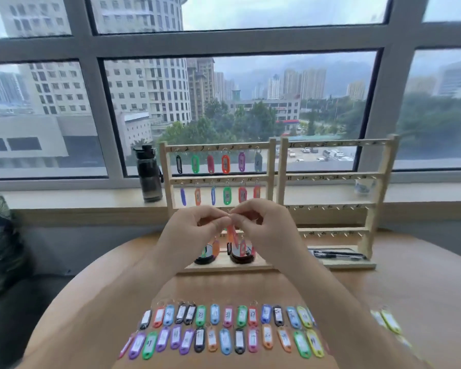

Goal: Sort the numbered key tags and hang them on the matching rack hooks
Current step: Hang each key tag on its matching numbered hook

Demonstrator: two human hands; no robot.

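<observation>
My left hand (197, 230) and my right hand (264, 225) meet in front of the left wooden rack (168, 198), and together they pinch the ring of an orange-red key tag (231, 235) that hangs down between them. The left rack's top two rows carry several coloured tags (225, 164) on their hooks. Lower hooks are hidden behind my hands. The right rack (378, 187) has numbered hooks with no tags on them. Two rows of numbered tags (224, 331) lie on the round wooden table (91, 302) near me.
A dark water bottle (149, 174) stands on the window sill left of the racks. A black pen (336, 254) lies on the right rack's base. Two yellow tags (386, 320) lie apart at the right. A dark sofa (11, 302) sits left of the table.
</observation>
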